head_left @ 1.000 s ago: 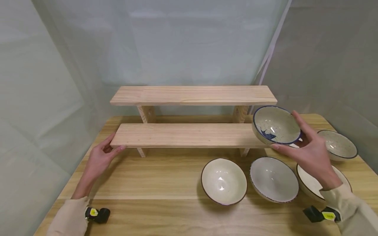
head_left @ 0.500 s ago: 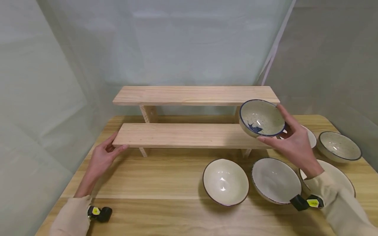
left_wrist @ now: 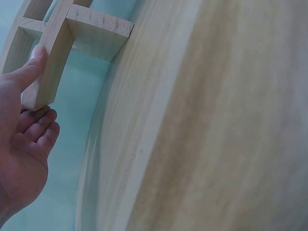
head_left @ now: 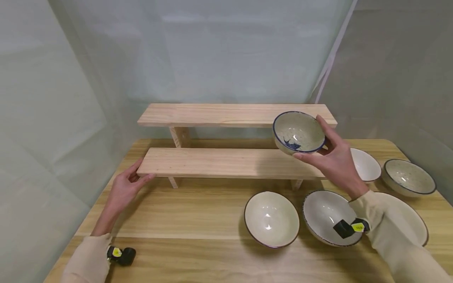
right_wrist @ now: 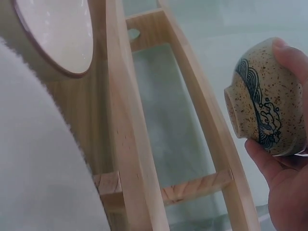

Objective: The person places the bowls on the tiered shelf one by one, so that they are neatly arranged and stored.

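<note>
My right hand [head_left: 334, 161] grips a speckled bowl [head_left: 299, 131] with a blue rim and a dark blue splash inside. It holds the bowl tilted, in front of the right part of the upper board. Blue wave patterns cover the outside of the bowl [right_wrist: 269, 101] in the right wrist view, where its foot faces left. At the other end, my left hand [head_left: 124, 188] pinches the left end of the lower board of a two-tier wooden shelf [head_left: 212, 162]. The left wrist view has the thumb on the board [left_wrist: 53, 67], fingers curled below its end.
Near the front of the wooden table [head_left: 170, 255] stand a cream bowl [head_left: 271, 220] and a grey bowl [head_left: 327, 214]. Partly behind my right sleeve is a wide white bowl [head_left: 407, 216]. Farther right are a small white bowl [head_left: 366, 165] and a speckled bowl [head_left: 408, 177]. Pale curtains surround the table.
My right hand has carried the blue-rimmed bowl left and upward, from beside the shelf's right end to before the upper board. My left hand keeps its hold on the lower board.
</note>
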Available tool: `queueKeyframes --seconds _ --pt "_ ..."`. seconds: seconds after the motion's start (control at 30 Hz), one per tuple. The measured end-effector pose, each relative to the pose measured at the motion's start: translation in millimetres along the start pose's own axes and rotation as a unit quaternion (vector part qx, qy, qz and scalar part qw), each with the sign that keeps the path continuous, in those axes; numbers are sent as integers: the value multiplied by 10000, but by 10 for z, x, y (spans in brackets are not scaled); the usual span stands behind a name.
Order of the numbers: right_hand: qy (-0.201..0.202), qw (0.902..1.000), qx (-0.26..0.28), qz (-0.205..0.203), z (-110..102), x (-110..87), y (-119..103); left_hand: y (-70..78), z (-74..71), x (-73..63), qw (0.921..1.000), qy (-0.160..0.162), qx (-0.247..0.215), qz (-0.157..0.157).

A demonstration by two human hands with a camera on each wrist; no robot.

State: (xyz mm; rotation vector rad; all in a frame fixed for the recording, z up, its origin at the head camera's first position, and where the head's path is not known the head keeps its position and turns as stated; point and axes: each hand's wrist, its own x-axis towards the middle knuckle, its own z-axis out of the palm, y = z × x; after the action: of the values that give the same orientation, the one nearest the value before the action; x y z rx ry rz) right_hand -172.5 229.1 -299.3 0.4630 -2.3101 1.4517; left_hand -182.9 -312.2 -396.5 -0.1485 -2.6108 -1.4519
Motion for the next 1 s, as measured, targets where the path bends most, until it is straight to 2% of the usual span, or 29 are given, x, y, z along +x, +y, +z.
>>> queueKeyframes --seconds 0.43,0.8,1.0 --pt "-3 9993 352 -136 258 212 -68 -15 1 4 10000 16 -7 -42" --pt "-169 9974 707 14 563 442 -139 -33 -34 4 10000 16 41 -39" --pt "-204 9973 704 86 694 543 -168 -27 -32 -3 10000 7 57 -42"
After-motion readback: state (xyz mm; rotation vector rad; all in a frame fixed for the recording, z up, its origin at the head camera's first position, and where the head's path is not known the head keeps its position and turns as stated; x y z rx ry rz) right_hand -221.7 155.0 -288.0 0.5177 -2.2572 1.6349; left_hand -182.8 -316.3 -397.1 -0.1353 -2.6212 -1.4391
